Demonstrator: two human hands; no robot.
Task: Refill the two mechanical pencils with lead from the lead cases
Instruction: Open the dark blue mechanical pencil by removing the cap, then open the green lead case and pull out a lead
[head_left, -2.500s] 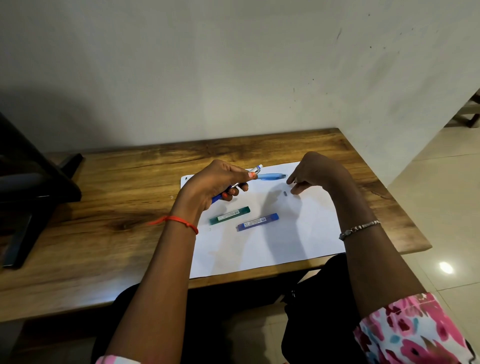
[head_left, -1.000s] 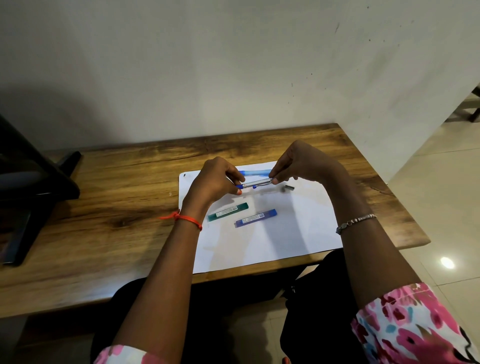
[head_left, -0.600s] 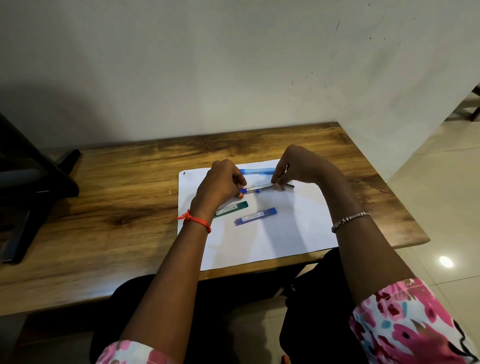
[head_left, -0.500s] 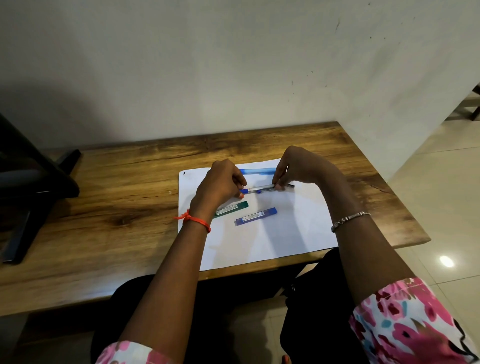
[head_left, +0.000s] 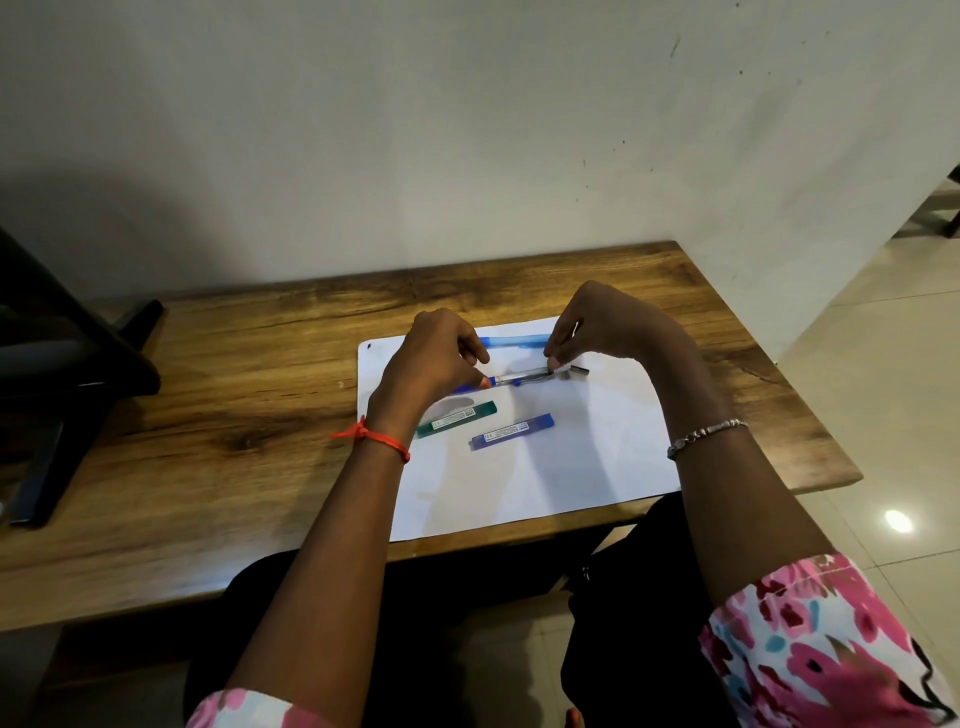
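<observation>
A mechanical pencil (head_left: 522, 375) with a clear barrel, a blue grip end and a blue clip is held between both hands just above the white paper sheet (head_left: 571, 457) near the far edge of the desk (head_left: 208, 415). Its long axis runs roughly left to right, parallel to that far edge, with the blue grip end at the left. The left hand (head_left: 436, 364) is clamped on the grip end; the fingertips of the right hand (head_left: 597, 327) pinch the other end. A small dark cap (head_left: 580, 370) lies on the sheet just right of the pencil. A second, light blue pencil (head_left: 517, 341) lies behind it, also left to right. Nearer the front edge sit a green lead case (head_left: 457, 419) and a blue lead case (head_left: 511, 432), both slanting up to the right. Compared with half a second ago, the hands and pencil are nearly unchanged; 2.5 seconds ago only the left hand held it.
</observation>
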